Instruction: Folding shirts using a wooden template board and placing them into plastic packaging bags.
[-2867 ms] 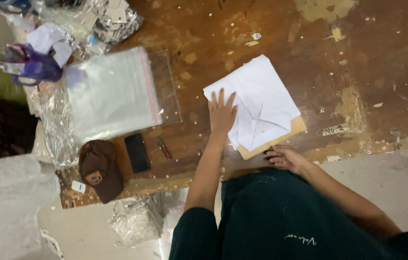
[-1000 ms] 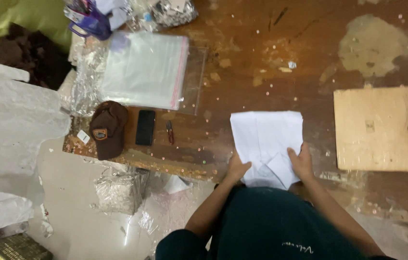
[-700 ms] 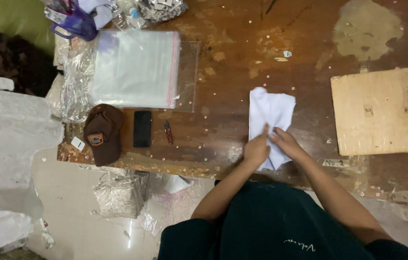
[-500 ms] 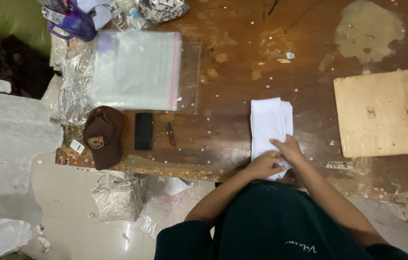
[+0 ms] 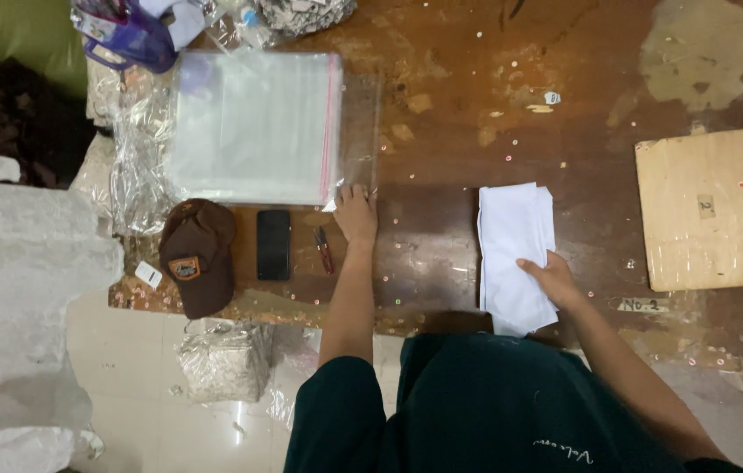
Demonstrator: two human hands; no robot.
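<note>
My left hand [image 5: 356, 213] lies flat on the wooden table [image 5: 442, 149], fingers spread and gripping nothing, with the fingertips touching the near corner of the stack of clear plastic bags [image 5: 253, 127]. My right hand [image 5: 551, 276] rests palm down on the folded white cloth [image 5: 514, 241], fingers spread and pressing on it rather than clamped around it. The cloth lies well to the right of the bags. A cardboard sheet [image 5: 713, 206] lies further right of the cloth. Left of my left hand lie a pen [image 5: 324, 250], a black phone [image 5: 273, 244] and a brown cap [image 5: 197, 255].
</note>
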